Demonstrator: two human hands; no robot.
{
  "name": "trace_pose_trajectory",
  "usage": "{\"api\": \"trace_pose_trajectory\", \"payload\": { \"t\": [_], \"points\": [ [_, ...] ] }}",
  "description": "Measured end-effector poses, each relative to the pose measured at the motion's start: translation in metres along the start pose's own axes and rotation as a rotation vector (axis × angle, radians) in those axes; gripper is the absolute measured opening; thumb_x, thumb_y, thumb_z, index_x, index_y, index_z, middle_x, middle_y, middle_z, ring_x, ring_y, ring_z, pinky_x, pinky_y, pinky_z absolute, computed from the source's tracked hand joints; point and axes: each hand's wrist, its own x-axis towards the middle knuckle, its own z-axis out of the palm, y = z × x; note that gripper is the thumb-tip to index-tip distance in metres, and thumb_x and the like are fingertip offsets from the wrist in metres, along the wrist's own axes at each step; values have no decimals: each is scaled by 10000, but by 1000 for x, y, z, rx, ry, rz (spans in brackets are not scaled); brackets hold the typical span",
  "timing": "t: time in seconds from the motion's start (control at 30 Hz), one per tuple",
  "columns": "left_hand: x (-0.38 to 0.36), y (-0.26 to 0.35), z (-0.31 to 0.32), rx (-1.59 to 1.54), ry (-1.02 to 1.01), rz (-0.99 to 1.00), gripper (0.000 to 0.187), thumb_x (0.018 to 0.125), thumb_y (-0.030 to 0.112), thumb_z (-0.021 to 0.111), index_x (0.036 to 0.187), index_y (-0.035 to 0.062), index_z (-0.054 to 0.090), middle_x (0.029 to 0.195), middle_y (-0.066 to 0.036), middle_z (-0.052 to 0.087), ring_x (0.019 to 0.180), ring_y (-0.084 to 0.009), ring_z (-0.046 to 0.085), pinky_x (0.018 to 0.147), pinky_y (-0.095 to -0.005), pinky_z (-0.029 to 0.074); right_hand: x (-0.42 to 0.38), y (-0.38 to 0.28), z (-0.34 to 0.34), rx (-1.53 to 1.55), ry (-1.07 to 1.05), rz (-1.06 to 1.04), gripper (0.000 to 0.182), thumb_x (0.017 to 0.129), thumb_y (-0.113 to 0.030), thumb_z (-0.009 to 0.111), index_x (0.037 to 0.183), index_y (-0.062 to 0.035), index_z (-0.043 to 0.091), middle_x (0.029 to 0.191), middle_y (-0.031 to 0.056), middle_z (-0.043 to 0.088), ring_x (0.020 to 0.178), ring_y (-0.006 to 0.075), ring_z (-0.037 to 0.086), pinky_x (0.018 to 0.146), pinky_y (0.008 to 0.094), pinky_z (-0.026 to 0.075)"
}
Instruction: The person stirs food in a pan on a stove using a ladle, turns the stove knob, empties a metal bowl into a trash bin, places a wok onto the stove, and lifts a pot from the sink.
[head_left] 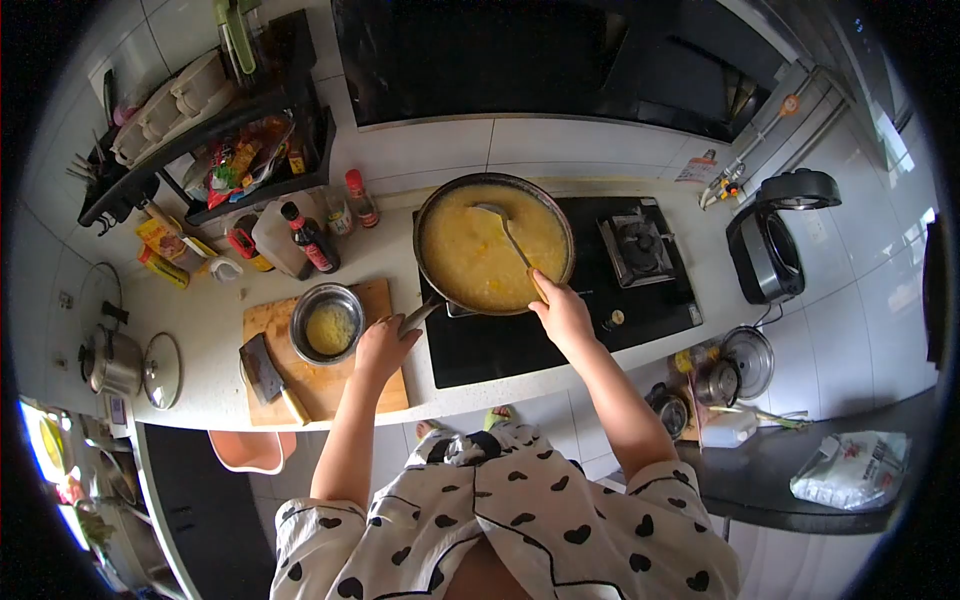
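Note:
A large dark pan (421, 266) stands on the left burner, filled with thick yellowish soup (485, 250) with small bits in it. My left hand (385, 348) is closed around the pan's handle (421, 316). In my right hand (562, 312) is the handle end of a metal ladle (515, 243), gripped above the pan's near rim. The ladle's head lies in the soup, partly hidden by it. Just left of my left hand, a metal bowl (298, 328) with a pale yellow mixture rests on a wooden cutting board (375, 298).
A cleaver (262, 368) lies on the board near the counter's front edge. Sauce bottles (312, 240) stand behind it under a rack. The right burner (640, 250) is beside the pan. A black appliance with its lid up (765, 250) stands farther right. A pink basin (250, 452) is below the counter.

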Motion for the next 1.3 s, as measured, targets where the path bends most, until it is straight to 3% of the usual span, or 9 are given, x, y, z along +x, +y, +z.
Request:
{"api": "trace_pose_trajectory", "payload": {
  "t": [0.27,0.77,0.97,1.3],
  "points": [
    [-2,3,-3,-17,9,15,372,803,382,595,945,38,589,841,-193,621,832,-366,595,729,-447,467,-14,-13,-26,-28,-34,7,439,776,-85,585,1210,-143,548,866,188,619,777,333,623,674,421,511],
    [0,-2,-1,2,-7,27,414,800,404,590,988,35,593,854,-193,626,849,-357,599,755,-440,470,-42,-26,-77,-10,-169,5,405,762,-114,617,1165,-130,580,782,198,623,735,350,618,668,438,507],
    [-2,1,-4,9,-1,21,413,801,390,595,1000,28,594,873,-190,630,858,-357,598,759,-438,470,-51,-36,-99,49,-235,28,390,782,-122,612,1171,-125,578,801,190,624,742,343,619,675,429,500],
    [-3,7,-8,9,2,-2,434,796,382,600,1044,25,590,911,-199,624,886,-357,592,778,-433,467,-54,-39,-101,-18,-173,-18,373,793,-124,594,1163,-166,587,836,156,610,736,322,621,652,405,502]
  ]
}}
